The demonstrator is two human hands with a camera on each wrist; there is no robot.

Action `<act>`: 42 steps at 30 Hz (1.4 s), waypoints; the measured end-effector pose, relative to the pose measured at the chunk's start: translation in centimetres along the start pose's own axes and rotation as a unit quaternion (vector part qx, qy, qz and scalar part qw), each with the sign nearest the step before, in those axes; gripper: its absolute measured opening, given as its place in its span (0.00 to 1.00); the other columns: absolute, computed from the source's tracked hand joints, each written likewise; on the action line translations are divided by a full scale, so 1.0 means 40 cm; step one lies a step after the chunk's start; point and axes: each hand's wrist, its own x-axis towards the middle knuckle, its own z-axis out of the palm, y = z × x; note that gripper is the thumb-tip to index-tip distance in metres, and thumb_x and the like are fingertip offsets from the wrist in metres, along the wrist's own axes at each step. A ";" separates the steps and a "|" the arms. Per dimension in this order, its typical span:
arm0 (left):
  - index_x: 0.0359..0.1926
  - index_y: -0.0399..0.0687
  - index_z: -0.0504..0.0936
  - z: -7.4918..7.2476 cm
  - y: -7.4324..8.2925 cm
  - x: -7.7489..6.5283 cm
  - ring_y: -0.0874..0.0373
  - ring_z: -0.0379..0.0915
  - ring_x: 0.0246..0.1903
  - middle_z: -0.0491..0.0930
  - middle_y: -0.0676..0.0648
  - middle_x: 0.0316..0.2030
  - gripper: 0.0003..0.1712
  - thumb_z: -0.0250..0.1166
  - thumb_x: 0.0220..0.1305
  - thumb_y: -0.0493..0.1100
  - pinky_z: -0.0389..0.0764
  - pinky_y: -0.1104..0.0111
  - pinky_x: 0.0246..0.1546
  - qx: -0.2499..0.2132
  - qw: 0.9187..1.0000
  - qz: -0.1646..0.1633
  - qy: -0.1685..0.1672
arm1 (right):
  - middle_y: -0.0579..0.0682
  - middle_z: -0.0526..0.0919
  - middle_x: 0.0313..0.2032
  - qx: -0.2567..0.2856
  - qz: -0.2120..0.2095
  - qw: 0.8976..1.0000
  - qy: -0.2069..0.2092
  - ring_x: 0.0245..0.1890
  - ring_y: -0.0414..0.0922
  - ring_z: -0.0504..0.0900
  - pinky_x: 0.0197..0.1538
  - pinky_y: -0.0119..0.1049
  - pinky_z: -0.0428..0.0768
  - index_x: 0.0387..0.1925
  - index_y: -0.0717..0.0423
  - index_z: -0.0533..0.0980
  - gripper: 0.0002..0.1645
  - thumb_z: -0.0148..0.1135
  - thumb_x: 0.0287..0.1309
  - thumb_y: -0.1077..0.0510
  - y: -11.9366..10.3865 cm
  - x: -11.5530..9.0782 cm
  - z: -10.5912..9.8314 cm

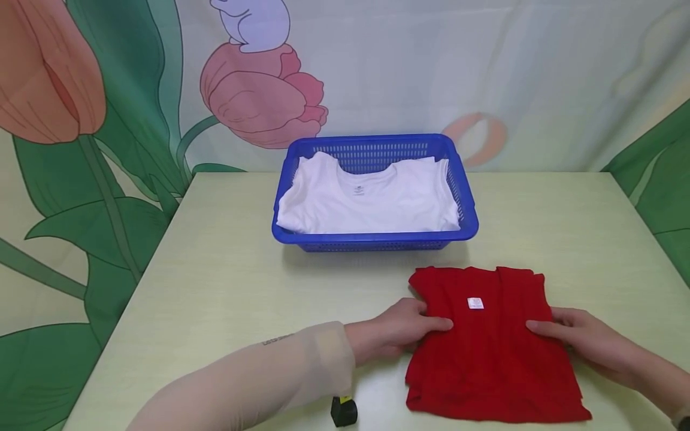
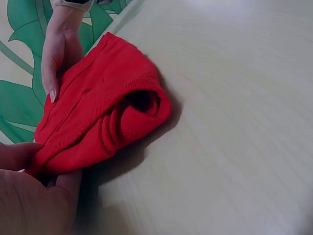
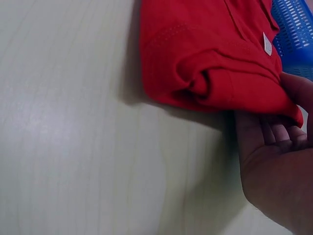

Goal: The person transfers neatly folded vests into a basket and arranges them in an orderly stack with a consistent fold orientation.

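Observation:
A folded red garment (image 1: 496,359) with a small white label (image 1: 475,303) lies at the table's front right. My left hand (image 1: 401,326) grips its left side, thumb on top and fingers tucked underneath. On the opposite side my right hand (image 1: 593,344) holds the edge the same way, its thumb lying over the cloth. In the left wrist view the rolled layers of the red garment (image 2: 112,107) show at its near end. From the right wrist, the fingers (image 3: 279,129) reach under the garment's edge, which is lifted off the table there.
Behind the garment stands a blue plastic basket (image 1: 377,237) holding a folded white shirt (image 1: 372,206). A small black object (image 1: 344,412) with a yellow mark sits by the table's front edge, near my left sleeve (image 1: 259,377). A printed floral curtain (image 1: 404,72) hangs along the back.

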 end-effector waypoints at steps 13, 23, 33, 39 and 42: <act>0.57 0.37 0.83 -0.022 0.068 -0.086 0.56 0.87 0.41 0.88 0.48 0.44 0.18 0.71 0.70 0.38 0.88 0.67 0.46 0.014 0.999 0.030 0.003 | 0.50 0.88 0.55 0.017 -0.021 1.000 0.000 0.52 0.52 0.89 0.53 0.50 0.89 0.78 0.71 0.57 0.40 0.57 0.81 0.50 -0.038 -0.055 -0.028; 0.57 0.38 0.82 -0.029 0.134 -0.156 0.50 0.91 0.40 0.90 0.45 0.42 0.16 0.70 0.72 0.39 0.91 0.59 0.44 0.011 0.999 0.035 -0.019 | 0.48 0.90 0.51 0.026 -0.055 0.998 -0.013 0.49 0.53 0.90 0.53 0.48 0.89 0.62 0.37 0.78 0.15 0.51 0.84 0.53 -0.090 -0.109 -0.052; 0.63 0.37 0.78 -0.086 0.227 -0.200 0.51 0.89 0.44 0.88 0.43 0.48 0.21 0.68 0.74 0.40 0.91 0.56 0.48 0.027 0.996 0.071 -0.040 | 0.47 0.91 0.49 0.007 -0.088 0.996 0.018 0.46 0.52 0.91 0.52 0.43 0.88 0.57 0.36 0.80 0.14 0.50 0.85 0.55 -0.197 -0.127 -0.060; 0.65 0.38 0.77 -0.134 0.281 -0.205 0.51 0.89 0.46 0.88 0.43 0.50 0.23 0.68 0.75 0.41 0.90 0.56 0.49 0.054 0.996 0.074 -0.021 | 0.49 0.91 0.49 -0.006 -0.132 0.991 0.030 0.45 0.53 0.92 0.51 0.43 0.89 0.57 0.40 0.80 0.15 0.50 0.84 0.58 -0.286 -0.106 -0.059; 0.66 0.38 0.77 -0.160 0.302 -0.202 0.50 0.89 0.47 0.88 0.43 0.51 0.24 0.68 0.75 0.42 0.90 0.57 0.50 0.065 0.995 0.074 -0.006 | 0.48 0.90 0.49 -0.016 -0.140 0.989 0.041 0.45 0.52 0.91 0.50 0.44 0.89 0.58 0.42 0.79 0.14 0.51 0.84 0.57 -0.325 -0.091 -0.053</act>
